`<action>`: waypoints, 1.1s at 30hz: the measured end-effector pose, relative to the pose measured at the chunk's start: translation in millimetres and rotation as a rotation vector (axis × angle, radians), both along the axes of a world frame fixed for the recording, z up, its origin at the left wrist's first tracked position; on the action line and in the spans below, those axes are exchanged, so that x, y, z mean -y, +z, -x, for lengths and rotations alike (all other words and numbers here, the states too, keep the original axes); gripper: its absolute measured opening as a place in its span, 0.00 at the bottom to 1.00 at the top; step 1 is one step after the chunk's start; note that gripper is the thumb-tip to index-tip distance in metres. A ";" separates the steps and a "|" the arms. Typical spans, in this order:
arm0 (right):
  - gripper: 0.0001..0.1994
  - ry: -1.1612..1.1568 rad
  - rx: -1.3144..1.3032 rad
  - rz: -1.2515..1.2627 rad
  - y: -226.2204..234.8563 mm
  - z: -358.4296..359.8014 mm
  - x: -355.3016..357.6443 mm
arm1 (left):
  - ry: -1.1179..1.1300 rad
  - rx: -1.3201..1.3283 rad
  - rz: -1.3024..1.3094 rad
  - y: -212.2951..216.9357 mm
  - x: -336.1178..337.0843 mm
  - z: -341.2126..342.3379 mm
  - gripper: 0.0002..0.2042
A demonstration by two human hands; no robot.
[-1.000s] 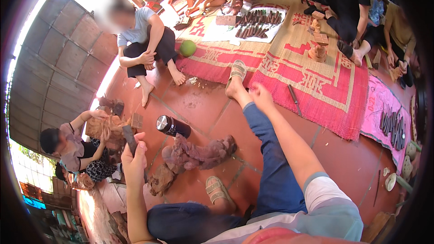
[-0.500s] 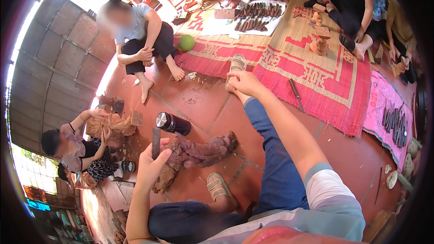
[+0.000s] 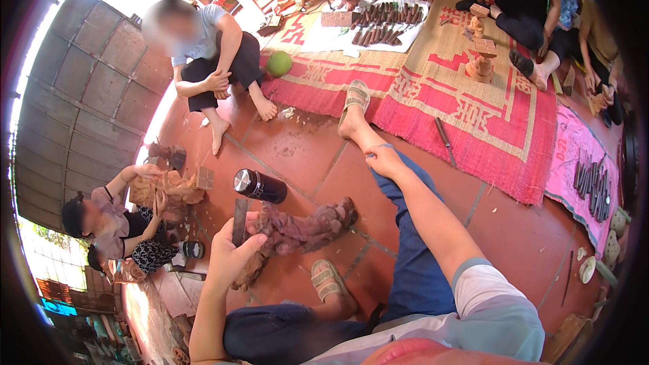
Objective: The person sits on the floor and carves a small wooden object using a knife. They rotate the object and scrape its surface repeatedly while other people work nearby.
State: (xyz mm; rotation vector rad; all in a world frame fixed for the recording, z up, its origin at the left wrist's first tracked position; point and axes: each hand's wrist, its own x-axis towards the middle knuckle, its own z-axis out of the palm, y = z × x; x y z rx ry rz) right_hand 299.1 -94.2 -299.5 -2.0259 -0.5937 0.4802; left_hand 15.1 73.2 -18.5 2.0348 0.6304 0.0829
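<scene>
My left hand (image 3: 231, 251) grips a dark, flat rectangular bar (image 3: 240, 222), held upright between thumb and fingers. Just beyond that hand a knobbly reddish-brown wood carving (image 3: 307, 230) lies on the tiles, with a browner carved lump (image 3: 251, 272) partly hidden behind the hand. A black flask with a silver lid (image 3: 260, 186) lies on its side past the carving. On my outstretched leg, my right hand (image 3: 384, 161) has its fingers curled round the lower hem of my blue trouser leg (image 3: 409, 209), above the bare ankle.
A chisel-like tool (image 3: 443, 134) rests across the edge of the red and tan mat (image 3: 473, 155). Several dark-handled tools (image 3: 385, 23) lie on white cloth, others on pink cloth (image 3: 561, 182). People sit around; one at left handles a light wood carving (image 3: 172, 189). A green round fruit (image 3: 278, 63) sits near the mat's edge.
My right hand has slid from the ankle back toward me, up to the trouser hem. The bar in my left hand has shifted slightly right and down.
</scene>
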 end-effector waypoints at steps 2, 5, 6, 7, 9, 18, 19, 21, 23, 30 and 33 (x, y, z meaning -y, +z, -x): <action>0.15 -0.009 -0.024 -0.026 0.9 2.8 -1.0 | -0.012 0.006 -0.012 -1.5 -2.0 0.0 0.19; 0.15 -0.015 -0.010 -0.027 3.2 4.3 0.7 | -0.027 0.033 0.006 -5.6 -5.6 2.0 0.19; 0.15 -0.015 0.000 -0.021 3.1 4.9 1.1 | -0.027 0.033 0.008 -5.3 -5.1 1.8 0.19; 0.15 -0.020 0.012 -0.014 3.1 5.5 1.1 | -0.027 0.033 0.010 -4.4 -4.0 1.3 0.19; 0.14 -0.032 0.035 0.003 2.3 7.1 1.5 | -0.030 0.026 -0.003 -2.0 -1.6 0.0 0.19; 0.30 -0.018 0.442 -0.266 5.1 -25.8 -38.9 | 0.019 0.030 0.052 -1.3 4.1 -3.5 0.18; 0.31 0.010 0.347 -0.175 33.2 -35.2 -48.3 | 0.029 0.032 0.069 -2.3 3.8 -2.5 0.18; 0.34 0.030 0.288 -0.015 85.6 -55.4 -65.8 | 0.034 0.032 0.072 -1.4 4.2 -2.8 0.19; 0.35 0.109 0.250 0.147 153.4 -73.5 -78.1 | 0.034 0.032 0.044 -2.2 3.5 -1.1 0.19; 0.41 0.123 0.333 0.344 236.5 -100.0 -131.2 | 0.044 0.079 0.040 -7.6 0.8 4.6 0.18; 0.42 0.117 0.277 0.385 248.2 -98.2 -125.7 | 0.058 0.108 0.051 -10.6 5.7 0.7 0.18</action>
